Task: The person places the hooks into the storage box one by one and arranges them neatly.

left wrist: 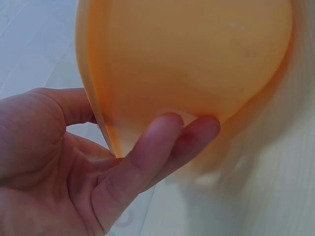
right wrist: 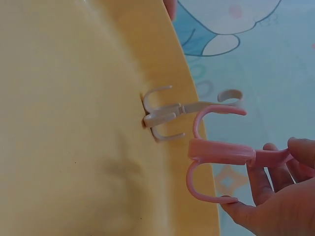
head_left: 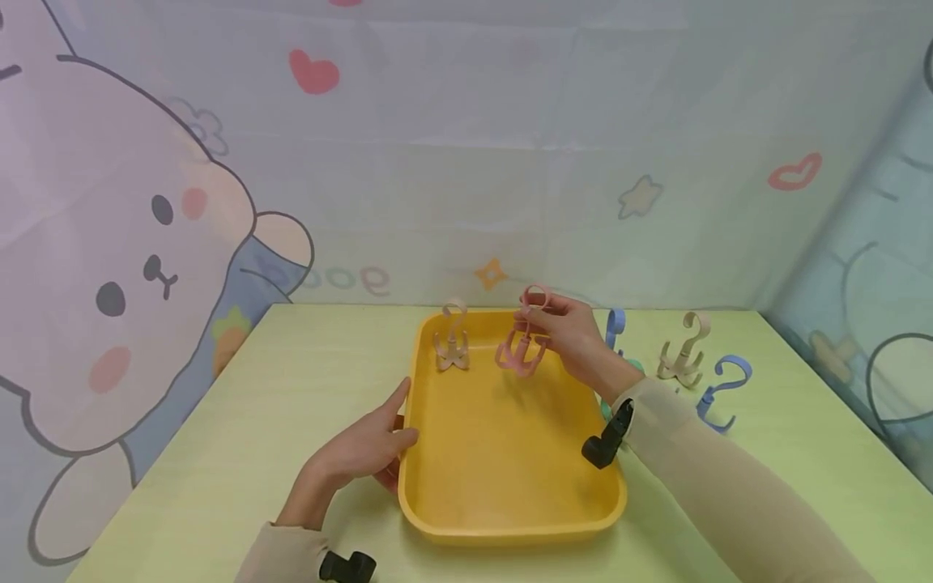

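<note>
My right hand pinches a pink multi-prong hook by its stem, just under the curved top. It hangs upright over the far part of a yellow tray, with its prongs lowest. My left hand holds the tray's left wall; in the left wrist view the thumb lies on one side of the rim and two fingers lie along the outer wall. A beige multi-prong hook stands inside the tray at the far left corner. In the right wrist view the pink hook is above the tray floor.
Right of the tray on the pale green table stand a beige hook, a blue hook and another blue hook. A green one is partly hidden by my right arm. A printed cloth hangs behind.
</note>
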Demonstrator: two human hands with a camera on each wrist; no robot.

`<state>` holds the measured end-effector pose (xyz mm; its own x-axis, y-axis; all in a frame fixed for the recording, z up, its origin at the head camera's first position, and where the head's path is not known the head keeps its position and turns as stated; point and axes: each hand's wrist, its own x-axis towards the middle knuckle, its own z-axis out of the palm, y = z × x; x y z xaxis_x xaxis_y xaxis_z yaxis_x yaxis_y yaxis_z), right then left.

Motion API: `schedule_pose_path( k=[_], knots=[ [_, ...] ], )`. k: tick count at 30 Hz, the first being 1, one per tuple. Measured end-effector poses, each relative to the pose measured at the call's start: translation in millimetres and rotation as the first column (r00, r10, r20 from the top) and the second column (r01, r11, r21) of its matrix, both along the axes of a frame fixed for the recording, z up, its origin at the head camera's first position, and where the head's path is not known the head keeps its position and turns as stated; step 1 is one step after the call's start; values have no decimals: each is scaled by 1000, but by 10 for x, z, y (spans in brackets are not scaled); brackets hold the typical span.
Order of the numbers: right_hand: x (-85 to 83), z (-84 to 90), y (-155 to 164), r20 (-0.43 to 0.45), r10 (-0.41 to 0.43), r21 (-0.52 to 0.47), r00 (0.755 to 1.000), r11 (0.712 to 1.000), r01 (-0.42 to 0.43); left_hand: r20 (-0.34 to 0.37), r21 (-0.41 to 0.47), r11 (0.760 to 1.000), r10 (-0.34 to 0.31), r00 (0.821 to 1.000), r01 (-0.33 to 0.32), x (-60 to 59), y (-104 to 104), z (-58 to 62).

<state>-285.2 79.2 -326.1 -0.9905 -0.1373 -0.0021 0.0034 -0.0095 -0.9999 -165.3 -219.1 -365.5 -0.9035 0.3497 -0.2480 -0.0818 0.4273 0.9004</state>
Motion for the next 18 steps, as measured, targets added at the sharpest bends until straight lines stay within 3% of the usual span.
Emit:
schedule_pose_path(
  k=[18],
  knots=[
    [-204, -186, -52, 21, -16, -65, 1000, 998, 17, -11, 6, 1000, -6, 1000, 6, -1, -12, -9]
  ],
)
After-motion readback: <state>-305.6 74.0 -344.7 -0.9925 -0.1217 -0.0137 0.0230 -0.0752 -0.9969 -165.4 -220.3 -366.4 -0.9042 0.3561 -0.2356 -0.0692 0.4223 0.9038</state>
